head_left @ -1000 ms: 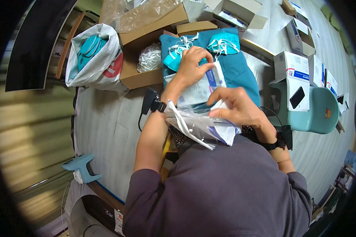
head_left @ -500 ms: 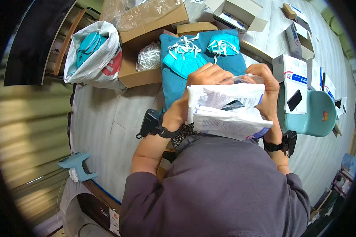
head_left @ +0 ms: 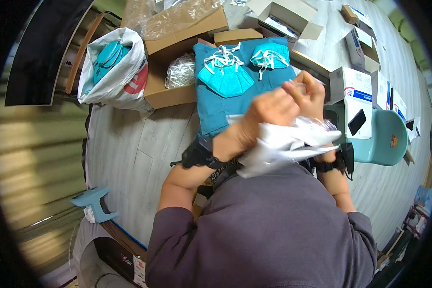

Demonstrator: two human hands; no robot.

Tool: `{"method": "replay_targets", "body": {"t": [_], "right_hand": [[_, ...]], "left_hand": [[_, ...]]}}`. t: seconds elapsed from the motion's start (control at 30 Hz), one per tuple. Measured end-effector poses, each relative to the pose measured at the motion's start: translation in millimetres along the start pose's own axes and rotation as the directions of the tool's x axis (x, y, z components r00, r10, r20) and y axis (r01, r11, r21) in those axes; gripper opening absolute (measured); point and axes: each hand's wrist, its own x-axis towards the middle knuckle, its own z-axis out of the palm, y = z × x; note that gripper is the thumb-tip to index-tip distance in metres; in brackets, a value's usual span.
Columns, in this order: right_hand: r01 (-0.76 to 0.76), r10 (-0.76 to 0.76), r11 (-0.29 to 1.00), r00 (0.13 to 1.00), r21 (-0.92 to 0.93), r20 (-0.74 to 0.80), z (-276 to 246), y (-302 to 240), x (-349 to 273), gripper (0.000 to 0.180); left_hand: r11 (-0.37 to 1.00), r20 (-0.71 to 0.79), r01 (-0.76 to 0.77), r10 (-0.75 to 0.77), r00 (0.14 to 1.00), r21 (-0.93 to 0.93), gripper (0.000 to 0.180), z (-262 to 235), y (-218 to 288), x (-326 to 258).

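Both of my hands are close together in front of me, over the near right part of a teal cloth-covered surface (head_left: pixel 210 115). My left hand (head_left: pixel 272 109) is closed on a bunch of white plastic packets (head_left: pixel 285 144), which are smeared by motion and hang below the fingers. My right hand (head_left: pixel 308 96) is closed beside it at the packets' upper end, its thumb and fingers pinched together. Beyond my hands lie a larger teal folded face mask (head_left: pixel 228 81) with white straps piled on it and, to its right, a smaller bundle of teal masks (head_left: pixel 270 55).
At the left stand a white sack (head_left: pixel 111 91) of teal pieces and an open cardboard box (head_left: pixel 170 98) with a bundle of white straps (head_left: pixel 181 70). To the right, white cartons (head_left: pixel 353 84) and a phone (head_left: pixel 357 122) rest by a teal plastic stool (head_left: pixel 381 144).
My hands have come together, the left moving right and slightly down. The packets have swung and tilted, their printed faces now blurred.
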Motion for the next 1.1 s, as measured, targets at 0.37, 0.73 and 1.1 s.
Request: {"method": "replay_targets", "body": {"t": [0.37,0.73,1.1], "right_hand": [[-0.003,0.027,0.995,0.968,0.098,-0.249,-21.2,44.9,16.1,0.020],[0.196,-0.174,0.979,0.939,0.047,-0.298,-23.7,16.0,7.9,0.016],[0.419,-0.379,0.898,0.892,0.133,-0.247,-7.8,-18.8,-8.2,0.015]], "left_hand": [[0.679,0.264,0.362,-0.249,0.932,-0.639,0.014,-61.8,39.7,-6.7],[0.166,0.445,0.736,-0.703,0.555,-0.656,0.006,-96.4,28.1,-38.0],[0.680,0.170,0.639,-0.626,0.761,-0.358,0.019,-47.5,14.4,-27.4]]}}
